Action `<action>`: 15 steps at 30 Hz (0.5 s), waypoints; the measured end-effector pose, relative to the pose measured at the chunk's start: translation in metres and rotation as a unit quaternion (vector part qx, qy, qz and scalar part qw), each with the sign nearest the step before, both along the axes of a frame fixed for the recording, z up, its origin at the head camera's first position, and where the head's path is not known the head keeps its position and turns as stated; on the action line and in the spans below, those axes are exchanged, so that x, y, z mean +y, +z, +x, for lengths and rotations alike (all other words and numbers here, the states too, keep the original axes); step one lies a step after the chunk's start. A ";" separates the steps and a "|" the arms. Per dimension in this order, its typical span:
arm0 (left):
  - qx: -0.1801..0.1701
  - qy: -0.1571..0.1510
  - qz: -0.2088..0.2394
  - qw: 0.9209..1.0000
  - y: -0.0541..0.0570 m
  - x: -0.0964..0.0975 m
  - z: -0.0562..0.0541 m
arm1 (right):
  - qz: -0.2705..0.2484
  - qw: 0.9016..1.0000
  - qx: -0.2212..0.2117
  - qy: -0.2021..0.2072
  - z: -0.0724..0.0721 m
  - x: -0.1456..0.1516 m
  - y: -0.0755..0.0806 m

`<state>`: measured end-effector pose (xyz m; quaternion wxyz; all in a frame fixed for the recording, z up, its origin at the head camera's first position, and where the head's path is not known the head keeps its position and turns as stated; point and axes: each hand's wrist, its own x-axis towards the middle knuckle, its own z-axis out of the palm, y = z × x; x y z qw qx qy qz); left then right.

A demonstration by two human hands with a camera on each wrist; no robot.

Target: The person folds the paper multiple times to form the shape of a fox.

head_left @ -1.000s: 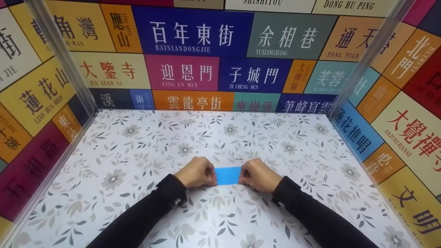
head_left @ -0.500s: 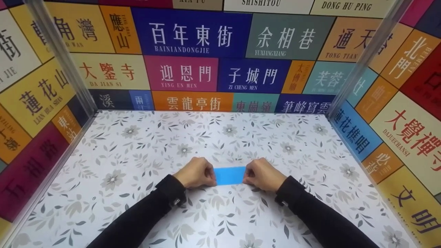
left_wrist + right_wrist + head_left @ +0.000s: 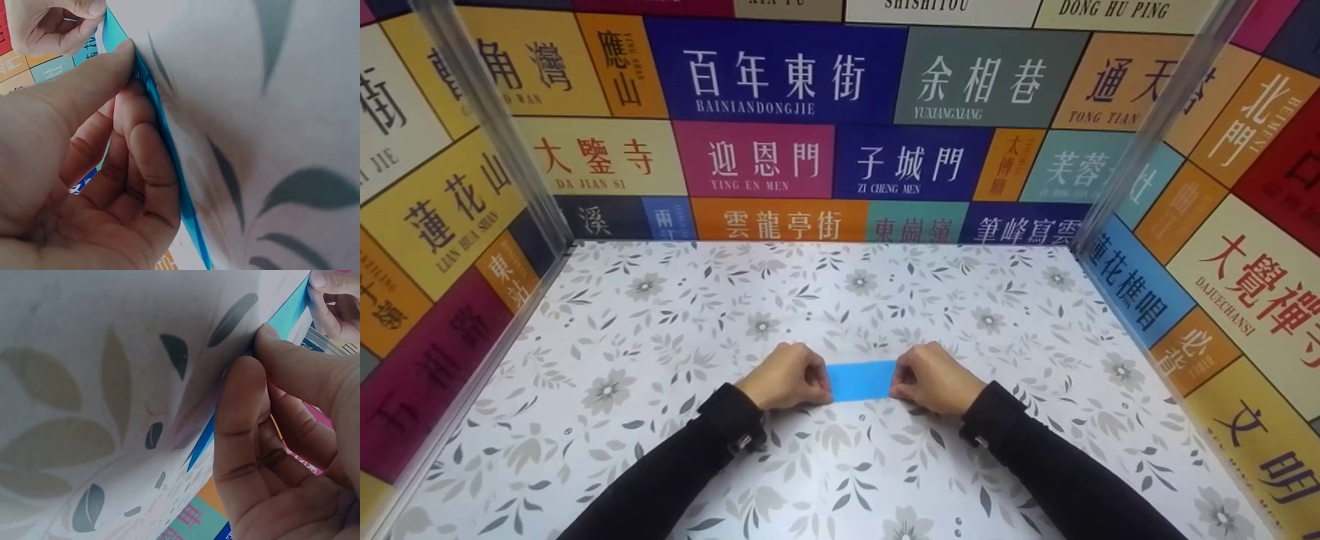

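A thin, flat blue paper-like sheet (image 3: pixel 860 381) lies low over the table between both hands. My left hand (image 3: pixel 786 376) pinches its left end between thumb and curled fingers. On the opposite end, my right hand (image 3: pixel 936 379) pinches with thumb and index finger. The left wrist view shows the blue edge (image 3: pixel 193 225) running past the fingers of the left hand (image 3: pixel 112 169), close to the tabletop. In the right wrist view, a blue corner (image 3: pixel 201 449) pokes out beside the fingers of the right hand (image 3: pixel 253 439). Both ends of the sheet are partly hidden by the hands.
Under the hands is a white table (image 3: pixel 720 289) with a grey flower and leaf pattern. Panels printed with coloured name signs (image 3: pixel 776 71) wall it in at the back and both sides. Clear upright posts (image 3: pixel 1151 142) stand at the back corners.
My right hand has shifted slightly right, and more of the blue sheet shows between the hands than a second ago. The left hand has stayed almost still.
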<state>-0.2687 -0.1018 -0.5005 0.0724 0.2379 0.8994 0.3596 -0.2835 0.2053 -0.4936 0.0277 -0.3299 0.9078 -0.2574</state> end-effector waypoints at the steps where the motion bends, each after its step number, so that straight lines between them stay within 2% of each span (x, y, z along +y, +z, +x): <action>1: 0.003 0.002 0.003 1.000 -0.001 0.000 0.001 | 0.000 1.000 0.000 0.000 0.000 0.000 0.000; 9: 0.031 0.007 0.010 0.999 -0.002 0.004 0.007 | -0.004 1.000 -0.008 0.008 0.000 0.000 0.001; 15: 0.056 0.005 -0.011 0.998 0.001 0.008 0.009 | -0.003 1.000 -0.007 0.004 0.000 0.001 0.001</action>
